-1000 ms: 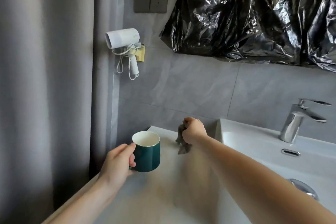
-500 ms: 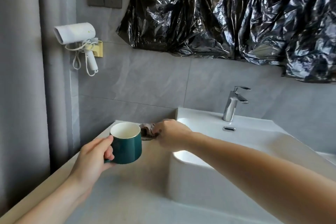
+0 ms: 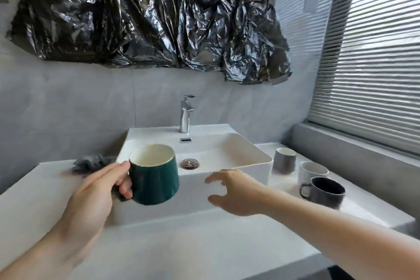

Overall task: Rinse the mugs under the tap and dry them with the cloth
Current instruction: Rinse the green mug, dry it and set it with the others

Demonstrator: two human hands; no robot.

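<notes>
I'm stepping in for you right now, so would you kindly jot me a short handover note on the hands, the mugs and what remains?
Left hand: grips the green mug by its handle, upright, in front of the basin.
Right hand: open, fingers spread, holding nothing, in front of the basin.
Cloth: bunched on the counter left of the basin, beside the green mug.
Three more mugs stand on the counter to the right: grey mug, white mug, dark mug.
Tap: no water visibly running.
Done: cannot tell whether any mug is rinsed.
Left: probably rinse and dry the green mug, then check the others.
</notes>
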